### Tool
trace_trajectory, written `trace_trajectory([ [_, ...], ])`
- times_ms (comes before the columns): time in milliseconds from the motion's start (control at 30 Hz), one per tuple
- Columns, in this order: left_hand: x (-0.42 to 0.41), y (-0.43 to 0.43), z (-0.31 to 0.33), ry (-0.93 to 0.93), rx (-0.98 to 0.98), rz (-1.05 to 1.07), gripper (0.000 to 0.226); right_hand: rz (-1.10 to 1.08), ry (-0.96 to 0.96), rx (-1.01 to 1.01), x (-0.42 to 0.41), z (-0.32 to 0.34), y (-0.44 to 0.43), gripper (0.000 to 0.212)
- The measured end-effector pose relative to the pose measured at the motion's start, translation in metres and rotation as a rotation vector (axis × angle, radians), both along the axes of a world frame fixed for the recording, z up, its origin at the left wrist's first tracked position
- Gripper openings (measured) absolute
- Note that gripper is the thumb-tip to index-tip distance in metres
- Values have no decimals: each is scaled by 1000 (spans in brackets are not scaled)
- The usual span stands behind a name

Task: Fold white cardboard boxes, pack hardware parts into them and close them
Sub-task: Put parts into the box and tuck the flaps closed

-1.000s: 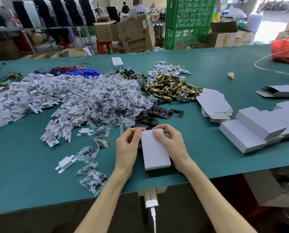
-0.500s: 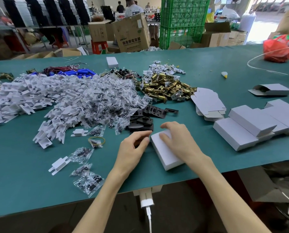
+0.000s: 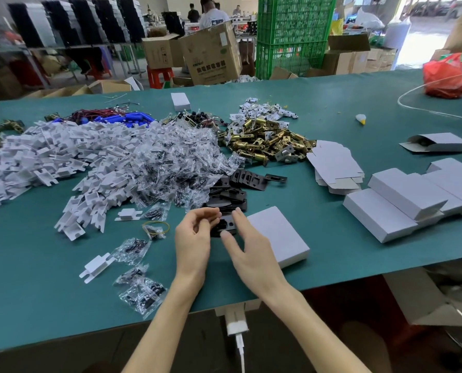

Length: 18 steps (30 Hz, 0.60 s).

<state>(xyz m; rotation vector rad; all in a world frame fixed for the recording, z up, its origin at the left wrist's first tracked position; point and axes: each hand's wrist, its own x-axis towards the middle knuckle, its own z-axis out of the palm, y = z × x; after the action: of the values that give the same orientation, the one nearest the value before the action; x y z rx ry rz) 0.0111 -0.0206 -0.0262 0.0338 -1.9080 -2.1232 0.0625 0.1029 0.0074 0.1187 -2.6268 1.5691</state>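
Observation:
A closed white cardboard box [image 3: 278, 235] lies flat near the table's front edge. My right hand [image 3: 248, 249] hovers just left of it, fingers spread, holding nothing. My left hand [image 3: 194, 238] is beside it, fingers loosely curled, their tips at the near end of a pile of black metal plates [image 3: 229, 195]. One black plate [image 3: 226, 224] lies between my two hands; neither hand clearly grips it. Further closed white boxes [image 3: 402, 200] are stacked at the right. Flat unfolded box blanks [image 3: 334, 168] lie behind them.
Heaps of white plastic parts [image 3: 49, 162], bagged screws [image 3: 170, 162] and brass latches [image 3: 267, 141] fill the green table [image 3: 332, 109]. Loose screw bags [image 3: 143, 292] lie front left. An open box [image 3: 436, 142] and a red bag [image 3: 450, 79] sit at the right.
My right hand has let go of the white box, which now lies further right. Both hands have moved forward to the near end of the black plates.

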Motion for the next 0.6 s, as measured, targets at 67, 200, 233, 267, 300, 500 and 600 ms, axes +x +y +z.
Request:
trace_trajectory([
  [67,-1,0,-2,-5,-8,-9,34,-25,-13,-17,-4,-1,12,61],
  [200,-1,0,-3,-22,-41,9,35,-84,-23,15,-19,1,47,62],
  [233,-1,1,-3,-28,-54,11,35,-91,-29,39,-21,1,58,62],
  [267,0,0,-2,-32,-63,10,35,-94,-35,70,-23,2,68,61],
  [300,0,0,-2,-37,-66,6,36,-96,-41,99,-25,3,78,61],
  [500,3,1,2,-64,-95,-2,38,-165,-53,101,-34,6,137,52],
  [600,4,1,3,-76,-98,-4,36,-131,-79,52,-37,7,150,55],
])
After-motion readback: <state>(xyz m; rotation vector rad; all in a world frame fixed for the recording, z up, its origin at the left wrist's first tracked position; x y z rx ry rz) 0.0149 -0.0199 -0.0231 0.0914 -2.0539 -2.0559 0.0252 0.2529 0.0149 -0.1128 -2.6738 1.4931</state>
